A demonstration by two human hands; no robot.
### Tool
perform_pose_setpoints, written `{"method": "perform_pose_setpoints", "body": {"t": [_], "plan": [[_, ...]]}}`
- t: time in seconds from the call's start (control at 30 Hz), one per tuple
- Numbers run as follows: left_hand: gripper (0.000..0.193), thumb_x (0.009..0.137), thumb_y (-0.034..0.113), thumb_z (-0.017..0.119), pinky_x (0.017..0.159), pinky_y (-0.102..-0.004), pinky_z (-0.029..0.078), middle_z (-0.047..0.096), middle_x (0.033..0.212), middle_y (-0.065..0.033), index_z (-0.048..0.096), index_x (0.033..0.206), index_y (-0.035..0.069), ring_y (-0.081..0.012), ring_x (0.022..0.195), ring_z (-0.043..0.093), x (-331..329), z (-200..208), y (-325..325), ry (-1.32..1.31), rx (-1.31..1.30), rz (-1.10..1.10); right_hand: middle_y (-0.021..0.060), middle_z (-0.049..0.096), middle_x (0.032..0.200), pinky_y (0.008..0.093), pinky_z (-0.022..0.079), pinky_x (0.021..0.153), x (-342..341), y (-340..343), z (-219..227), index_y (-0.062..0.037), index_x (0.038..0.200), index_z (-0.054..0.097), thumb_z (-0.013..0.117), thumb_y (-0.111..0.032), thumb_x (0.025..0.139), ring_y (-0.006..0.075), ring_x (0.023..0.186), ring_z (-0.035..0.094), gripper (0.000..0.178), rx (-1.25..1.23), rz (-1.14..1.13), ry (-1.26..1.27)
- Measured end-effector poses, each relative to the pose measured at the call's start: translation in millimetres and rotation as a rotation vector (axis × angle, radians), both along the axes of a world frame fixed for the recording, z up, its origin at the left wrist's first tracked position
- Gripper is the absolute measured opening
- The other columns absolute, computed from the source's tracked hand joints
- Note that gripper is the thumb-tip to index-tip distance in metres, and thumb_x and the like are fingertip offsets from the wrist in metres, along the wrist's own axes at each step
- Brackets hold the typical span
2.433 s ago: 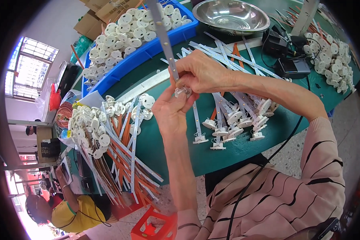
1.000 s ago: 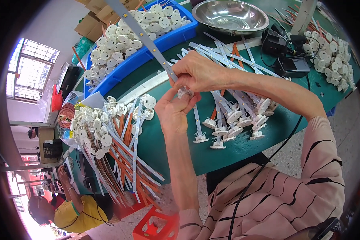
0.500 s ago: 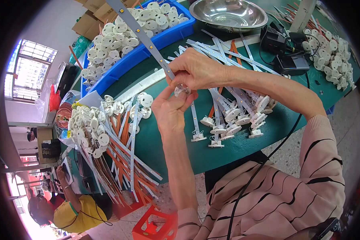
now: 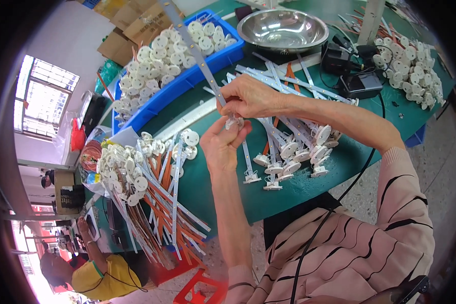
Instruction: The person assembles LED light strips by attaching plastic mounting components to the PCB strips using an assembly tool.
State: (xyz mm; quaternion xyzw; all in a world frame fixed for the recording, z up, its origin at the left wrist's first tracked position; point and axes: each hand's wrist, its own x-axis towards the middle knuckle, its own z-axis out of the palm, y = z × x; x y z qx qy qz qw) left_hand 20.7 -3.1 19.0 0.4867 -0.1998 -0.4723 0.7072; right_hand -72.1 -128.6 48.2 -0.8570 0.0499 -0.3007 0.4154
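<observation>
By the right hand the strip is pinched near its lower end, and just below, a small white part is pinched by the left hand; whether the two are joined cannot be told. On the bench alongside, clustered strips bear white discs, judged done; the held one is judged incomplete. Farther out, more discs are heaped in the blue bin.
</observation>
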Motion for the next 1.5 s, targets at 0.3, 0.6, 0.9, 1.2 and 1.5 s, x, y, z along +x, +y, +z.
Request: {"method": "perform_pose_setpoints", "body": {"t": [0.3, 0.6, 0.9, 1.2, 1.5], "plan": [[0.050, 0.087, 0.021, 0.057, 0.076, -0.0348, 0.055, 0.056, 0.107, -0.0309, 0.040, 0.126, -0.005, -0.0344, 0.093, 0.062, 31, -4, 10, 0.004, -0.267, -0.147, 0.0023, 0.056, 0.060, 0.0210, 0.043, 0.045, -61, -3, 82, 0.0008, 0.095, 0.058, 0.063, -0.011, 0.075, 0.0069, 0.047, 0.051, 0.024, 0.372, 0.006, 0.490], [0.050, 0.083, 0.015, 0.063, 0.089, -0.0410, 0.045, 0.056, 0.114, -0.0209, 0.043, 0.125, -0.005, -0.0291, 0.103, 0.057, 19, -15, -2, -0.143, 0.029, 0.128, 0.0089, 0.062, 0.064, 0.0256, 0.051, 0.051, -108, -19, 72, 0.0087, 0.090, 0.061, 0.061, -0.019, 0.075, 0.0134, 0.058, 0.061, 0.032, 0.243, -0.109, 0.954], [0.050, 0.083, 0.012, 0.062, 0.093, -0.0423, 0.041, 0.057, 0.115, -0.0178, 0.043, 0.127, -0.003, -0.0271, 0.106, 0.055, 23, -23, -2, -0.114, 0.063, 0.100, 0.0161, 0.059, 0.057, 0.0341, 0.047, 0.052, -97, -5, 69, 0.0052, 0.065, 0.062, 0.063, -0.023, 0.073, 0.0238, 0.055, 0.062, 0.029, -0.194, -0.190, 1.067], [0.046, 0.084, 0.008, 0.058, 0.094, -0.0409, 0.042, 0.056, 0.116, -0.0172, 0.043, 0.127, -0.003, -0.0259, 0.105, 0.056, 21, -23, -6, -0.151, 0.088, 0.100, 0.0220, 0.057, 0.061, 0.0453, 0.045, 0.059, -103, -7, 52, 0.0056, 0.063, 0.060, 0.065, -0.024, 0.070, 0.0390, 0.064, 0.057, 0.031, -0.602, -0.214, 0.928], [0.045, 0.079, 0.002, 0.058, 0.078, -0.0293, 0.049, 0.059, 0.110, -0.0158, 0.048, 0.123, -0.003, -0.0195, 0.089, 0.061, 20, -30, -9, -0.173, 0.089, 0.151, 0.0189, 0.063, 0.074, 0.0405, 0.048, 0.062, -52, 10, 86, 0.0026, 0.076, 0.065, 0.063, -0.022, 0.067, 0.0333, 0.069, 0.062, 0.026, -0.668, -0.147, 0.661]]}}
